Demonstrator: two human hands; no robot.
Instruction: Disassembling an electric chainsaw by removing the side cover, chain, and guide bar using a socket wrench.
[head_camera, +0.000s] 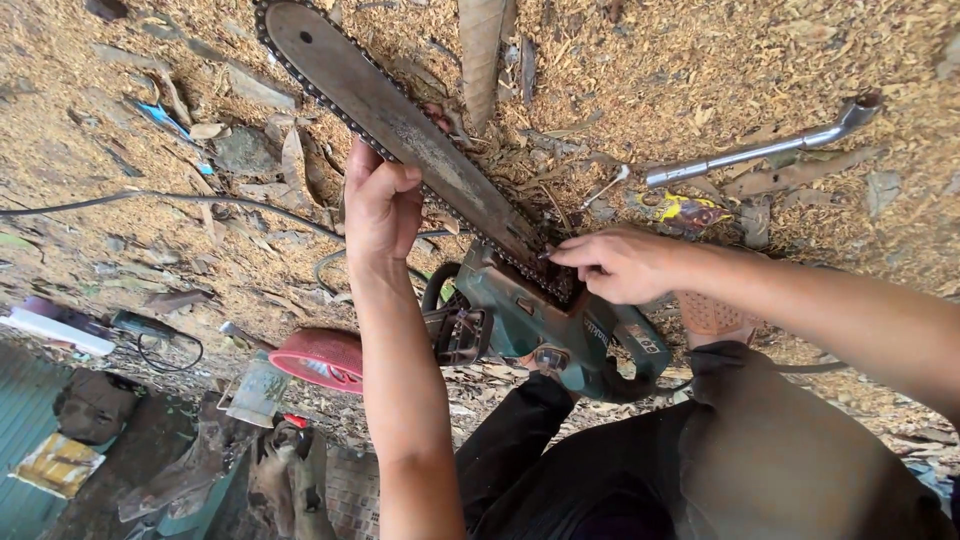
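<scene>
Chainsaw body (545, 330): teal, lying on the sawdust ground (700, 70), close against the person's knees at the near edge.
Guide bar (400, 125): pointing away toward the far edge; chain (330, 100) sitting along the bar's rim.
Left hand (380, 205): gripping bar and chain mid-length, fingers closed around them.
Right hand (620, 265): pinching narrowly at the chain where bar meets body.
Progress, judged: chain appearing mostly seated on the bar; seating near the body being worked; covering and tightening seeming left.
Bent metal wrench (760, 150): lying apart, toward the far right, untouched.
Red round stool (325, 358): resting left of the saw.
</scene>
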